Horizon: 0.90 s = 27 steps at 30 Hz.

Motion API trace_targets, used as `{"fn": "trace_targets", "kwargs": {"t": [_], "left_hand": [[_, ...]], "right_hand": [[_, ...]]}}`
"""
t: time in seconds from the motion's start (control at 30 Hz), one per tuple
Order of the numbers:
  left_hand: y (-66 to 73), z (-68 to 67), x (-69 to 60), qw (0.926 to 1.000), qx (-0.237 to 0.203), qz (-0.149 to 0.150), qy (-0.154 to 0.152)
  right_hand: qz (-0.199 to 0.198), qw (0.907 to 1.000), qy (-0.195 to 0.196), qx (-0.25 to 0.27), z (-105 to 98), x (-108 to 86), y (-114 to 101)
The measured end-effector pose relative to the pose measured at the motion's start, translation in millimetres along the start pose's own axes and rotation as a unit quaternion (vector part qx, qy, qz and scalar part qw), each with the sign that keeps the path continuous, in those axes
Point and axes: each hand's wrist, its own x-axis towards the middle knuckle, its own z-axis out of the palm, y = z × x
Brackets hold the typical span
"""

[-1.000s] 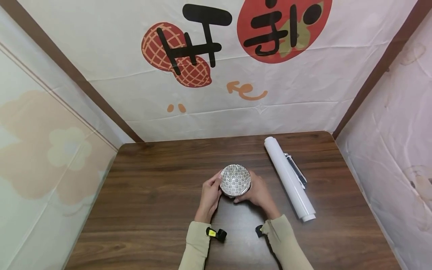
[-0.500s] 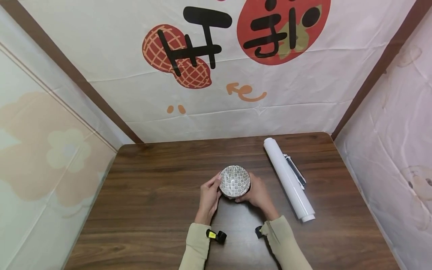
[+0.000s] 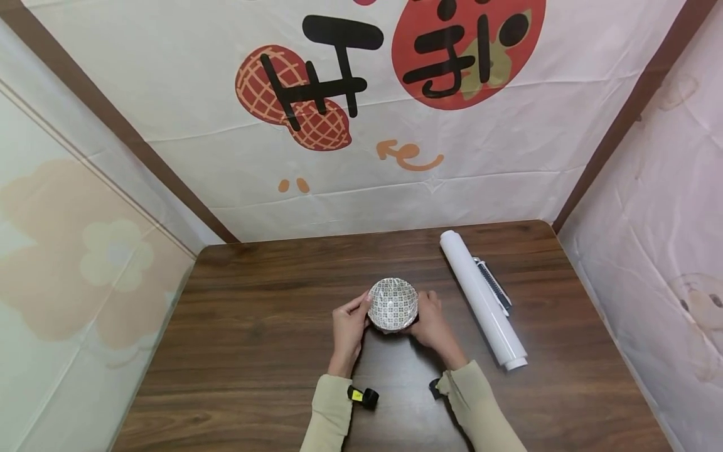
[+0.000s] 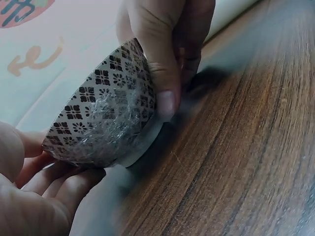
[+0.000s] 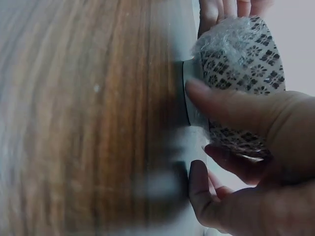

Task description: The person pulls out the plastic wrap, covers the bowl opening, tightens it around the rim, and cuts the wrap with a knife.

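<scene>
A small bowl (image 3: pixel 393 305) with a dark floral pattern on white is held between both hands at the middle of the table. Crinkled clear cling film (image 4: pixel 115 113) clings to its outer side, bunched towards the foot. My left hand (image 3: pixel 348 326) grips the bowl's left side, thumb by the rim and fingers beneath in the left wrist view. My right hand (image 3: pixel 433 323) holds the opposite side, its thumb (image 5: pixel 231 103) lying across the foot and lower wall. Whether the foot touches the table I cannot tell.
A long white roll of film (image 3: pixel 482 298) lies slantwise on the wooden table (image 3: pixel 254 326), right of the hands. Tucked along its right side is a dark and white cutter-like object (image 3: pixel 494 285). Printed cloth walls (image 3: pixel 361 207) border the table's back and sides.
The right hand's thumb has slid from the bowl's near side to the right, and its fingers show more beside the rim. The bowl stays nearly in place; the left hand barely shifts.
</scene>
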Motion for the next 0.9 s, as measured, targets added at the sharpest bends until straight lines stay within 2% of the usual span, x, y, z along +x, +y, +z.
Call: {"fn": "trace_targets", "kwargs": {"t": [0.33,0.47,0.63,0.9], "left_hand": [[-1.0,1.8,-2.3,0.9996,0.014,0.007,0.024],[-1.7,2.0,-3.6,0.9993,0.022,0.007,0.031],[-3.1,-0.2,-5.4,0.9989,0.023,0.005,0.041],[-3.8,-0.6,-8.2,0.9987,0.015,0.007,0.048]], "right_hand": [[0.014,0.9993,0.022,-0.028,2.5,-0.4,2.6],[0.005,0.9969,0.059,-0.052,3.3,-0.9,0.0],[-0.027,0.991,0.116,-0.062,6.1,-0.4,-2.1],[-0.05,0.9835,0.156,-0.076,7.7,-0.3,-1.2]]}}
